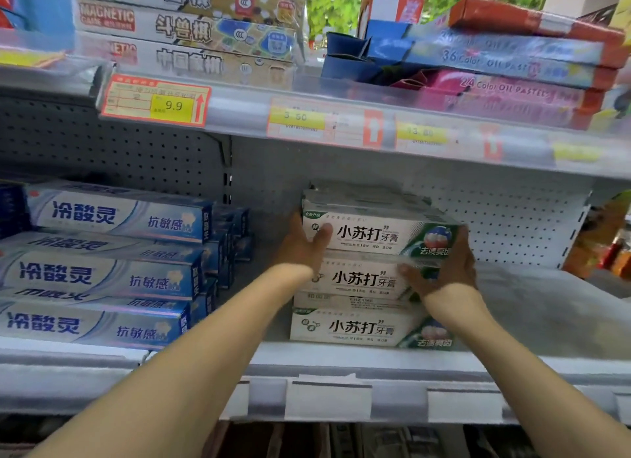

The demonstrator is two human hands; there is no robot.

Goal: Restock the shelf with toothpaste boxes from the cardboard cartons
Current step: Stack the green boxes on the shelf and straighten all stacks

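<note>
Toothpaste boxes, white-green: stack (372, 276) three high on the middle shelf (341, 358), right of centre, fronts facing out. More rows of the same boxes sit behind the top one, reaching toward the pegboard back panel (495, 218). Left hand (304, 245) clasps the left end of the top box (375, 235), thumb laid across its front face. Right hand (444, 266) grips the right end, spanning the top box and the second box (362, 280), thumb on the second box's front. Bottom box (358, 327) rests on the shelf, touched by neither hand. Both forearms reach in from below. Left of the stack, apart from it: blue toothpaste boxes (102, 273), three tiers, several deep. Shelf area right of the stack is bare metal. Shelf above (307, 116) carries price tags (155, 100), magnetic game boxes (184, 23) on the left and oil pastel sets (505, 64) on the right. Blank label holders (327, 399) run along the front rail of the middle shelf.
</note>
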